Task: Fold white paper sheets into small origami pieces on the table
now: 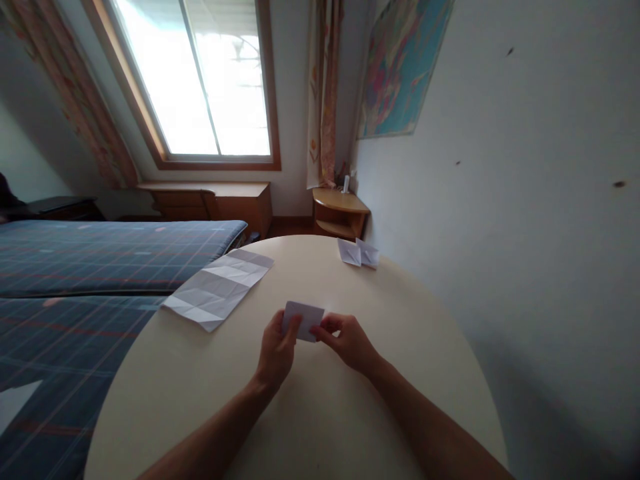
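Between my two hands, above the round cream table (400, 400), is a small white rectangle that looks like folded paper (306, 319). My left hand (278, 343) grips its left side, thumb lying across the face. At the lower right corner, the thumb and fingers of my right hand (347, 339) pinch the edge. The fingers behind the piece are hidden. Farther left lies a large creased sheet of white paper (220, 287). Toward the table's far right edge stands a folded white paper piece (359, 253) with raised flaps.
Beds with blue plaid covers (115, 257) adjoin the table on the left, with a white sheet (17, 403) on the nearer one. A white wall (540, 233) rises on the right. A corner shelf (343, 203) and a wooden desk (240, 193) stand beyond, near the window (220, 80).
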`<state>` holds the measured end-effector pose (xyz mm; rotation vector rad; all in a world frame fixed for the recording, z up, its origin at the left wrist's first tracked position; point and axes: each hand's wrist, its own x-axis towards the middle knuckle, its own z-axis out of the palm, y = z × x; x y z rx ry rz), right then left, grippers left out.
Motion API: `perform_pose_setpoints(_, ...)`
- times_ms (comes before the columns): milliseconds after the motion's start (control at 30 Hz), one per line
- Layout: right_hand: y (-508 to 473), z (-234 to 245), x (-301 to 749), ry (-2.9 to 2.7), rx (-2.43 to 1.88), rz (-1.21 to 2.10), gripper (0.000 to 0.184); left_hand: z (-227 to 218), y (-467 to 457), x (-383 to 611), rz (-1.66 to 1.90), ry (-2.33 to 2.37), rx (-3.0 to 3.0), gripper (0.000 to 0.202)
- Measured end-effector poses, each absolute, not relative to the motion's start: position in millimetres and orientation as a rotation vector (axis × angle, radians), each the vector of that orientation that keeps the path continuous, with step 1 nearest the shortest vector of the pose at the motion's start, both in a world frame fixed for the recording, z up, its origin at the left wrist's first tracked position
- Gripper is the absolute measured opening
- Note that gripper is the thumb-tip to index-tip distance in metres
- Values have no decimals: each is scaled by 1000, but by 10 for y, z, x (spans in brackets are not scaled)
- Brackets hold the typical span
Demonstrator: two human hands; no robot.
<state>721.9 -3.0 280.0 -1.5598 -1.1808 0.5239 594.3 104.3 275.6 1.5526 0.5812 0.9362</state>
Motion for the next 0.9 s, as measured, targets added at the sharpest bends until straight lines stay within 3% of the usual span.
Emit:
perform_pose_setpoints(467,-20,2770,7282,-1126,-1550,410,19,2724,1073,5984,823,563,1511,40)
perform_pose_setpoints(900,2,2775,7324,-1081,-1549,341,29,2802,1066,5954,654,584,1374,50)
